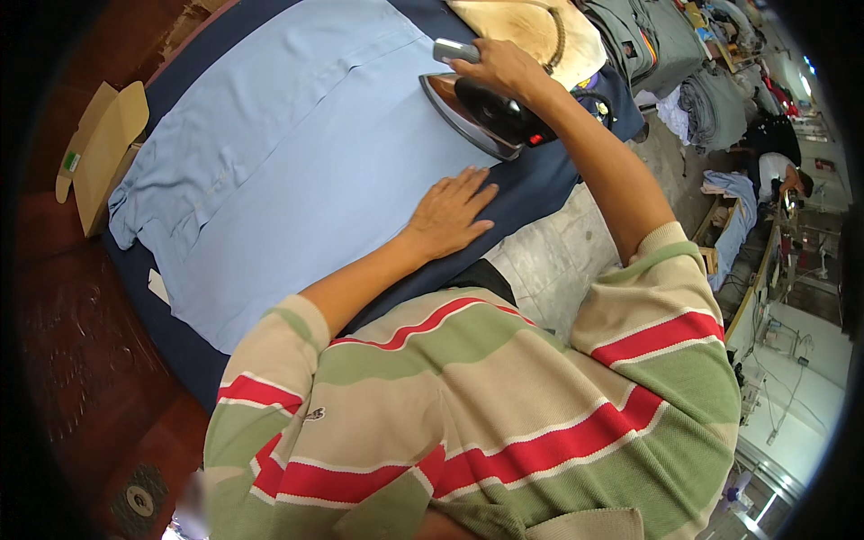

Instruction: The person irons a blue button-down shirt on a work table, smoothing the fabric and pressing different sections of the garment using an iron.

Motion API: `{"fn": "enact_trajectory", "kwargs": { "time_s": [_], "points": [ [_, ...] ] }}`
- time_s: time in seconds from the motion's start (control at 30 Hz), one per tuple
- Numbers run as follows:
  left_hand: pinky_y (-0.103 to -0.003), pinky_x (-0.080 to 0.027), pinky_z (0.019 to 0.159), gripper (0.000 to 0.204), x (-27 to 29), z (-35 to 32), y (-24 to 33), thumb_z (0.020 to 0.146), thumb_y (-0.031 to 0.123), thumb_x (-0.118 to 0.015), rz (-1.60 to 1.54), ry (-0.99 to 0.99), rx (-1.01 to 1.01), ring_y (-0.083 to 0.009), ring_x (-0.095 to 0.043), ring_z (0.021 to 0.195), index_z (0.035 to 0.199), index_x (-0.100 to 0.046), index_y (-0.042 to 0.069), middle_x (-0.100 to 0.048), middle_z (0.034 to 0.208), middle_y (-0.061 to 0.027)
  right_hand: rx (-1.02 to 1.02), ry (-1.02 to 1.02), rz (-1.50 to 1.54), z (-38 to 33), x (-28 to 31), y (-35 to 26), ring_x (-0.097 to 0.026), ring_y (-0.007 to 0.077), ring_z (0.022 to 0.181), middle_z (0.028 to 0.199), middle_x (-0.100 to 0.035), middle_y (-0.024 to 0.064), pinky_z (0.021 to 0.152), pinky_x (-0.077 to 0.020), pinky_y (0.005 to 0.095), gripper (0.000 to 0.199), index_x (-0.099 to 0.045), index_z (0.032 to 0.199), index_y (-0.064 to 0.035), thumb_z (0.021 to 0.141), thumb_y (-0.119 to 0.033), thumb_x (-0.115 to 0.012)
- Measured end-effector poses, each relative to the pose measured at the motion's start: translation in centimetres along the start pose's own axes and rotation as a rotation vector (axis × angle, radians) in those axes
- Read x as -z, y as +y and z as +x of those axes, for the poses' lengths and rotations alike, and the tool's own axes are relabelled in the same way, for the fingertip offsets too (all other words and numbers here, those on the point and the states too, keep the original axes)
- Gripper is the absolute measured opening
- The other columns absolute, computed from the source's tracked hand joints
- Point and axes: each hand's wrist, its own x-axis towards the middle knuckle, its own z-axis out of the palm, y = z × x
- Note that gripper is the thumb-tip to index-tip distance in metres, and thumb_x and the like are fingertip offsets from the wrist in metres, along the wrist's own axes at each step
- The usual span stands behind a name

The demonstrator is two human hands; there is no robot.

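A wide ironing table (540, 184) padded in dark navy fills the upper half of the view, and spread flat across it lies a pale blue shirt (288, 171), its sleeve and collar end bunched toward the table's far left edge. Just past the table on the left stands an open cardboard box (103, 148) on a reddish-brown floor (81, 360). Beyond the table's top edge rests a cream, scorched pressing pad (531, 31), and further right grey folded garments (661, 40) sit in stacks. A black iron (481, 115) with a shiny steel soleplate stands on the shirt's right edge, near the table's upper end. The right hand (504, 67) is closed around the iron's handle from above, fingers wrapped over its grey front end. The left hand (450, 211) lies open and flat, fingers spread, palm pressing down on the shirt's lower right edge where the blue cloth meets the navy padding, a little way from the iron and not touching it
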Motion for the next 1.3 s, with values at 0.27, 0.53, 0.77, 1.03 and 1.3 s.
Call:
{"fn": "enact_trajectory", "kwargs": {
  "time_s": [0.27,0.53,0.77,1.03,1.3],
  "points": [
    [-0.046,-0.029,0.103,0.058,-0.7,-3.3,-0.1,0.084,0.041,-0.052,0.177,-0.042,0.120,-0.0299,-0.029,0.131,0.131,-0.042,0.009,-0.031,0.141,-0.0158,-0.090,-0.006,0.024,-2.2,-0.3,0.9,-0.061,0.0366,0.086,0.087,-0.064,0.0226,0.076,-0.0476,0.0427,0.057,-0.062,0.100,0.0006,0.079,-0.052,-0.054],
    [-0.045,-0.027,0.104,0.057,-0.7,-3.5,0.3,0.087,0.042,-0.049,0.173,-0.052,0.098,-0.0278,-0.026,0.133,0.133,-0.041,0.010,-0.029,0.143,-0.0137,-0.142,0.031,0.052,4.9,0.1,1.6,-0.060,0.0366,0.094,0.098,-0.062,0.0248,0.083,-0.0457,0.0405,0.061,-0.063,0.103,0.0016,0.076,-0.052,-0.053],
    [-0.045,-0.027,0.105,0.056,-0.6,-3.5,0.3,0.088,0.043,-0.047,0.168,-0.044,0.100,-0.0286,-0.026,0.133,0.133,-0.041,0.010,-0.029,0.144,-0.0143,-0.050,0.017,0.067,7.2,-0.5,0.9,-0.061,0.0351,0.088,0.092,-0.063,0.0240,0.080,-0.0458,0.0389,0.059,-0.063,0.102,0.0011,0.077,-0.053,-0.054],
    [-0.044,-0.028,0.104,0.056,-1.1,-3.7,0.0,0.088,0.043,-0.046,0.168,-0.042,0.060,-0.0300,-0.027,0.133,0.133,-0.041,0.009,-0.029,0.143,-0.0169,0.368,-0.254,0.042,6.1,-2.1,-7.1,-0.060,0.0359,0.091,0.092,-0.063,0.0241,0.079,-0.0467,0.0413,0.059,-0.063,0.098,0.0003,0.074,-0.053,-0.057],
    [-0.039,-0.040,0.092,0.032,0.8,-6.9,-1.0,0.083,0.026,-0.058,-0.042,0.020,-0.260,-0.0253,-0.048,0.115,0.111,-0.057,0.011,-0.049,0.124,-0.0126,0.570,-0.342,0.121,3.4,-6.1,-17.6,-0.062,0.0341,0.077,0.080,-0.064,0.0205,0.070,-0.0472,0.0412,0.050,-0.059,0.096,-0.0001,0.070,-0.043,-0.064]
  ]
}}
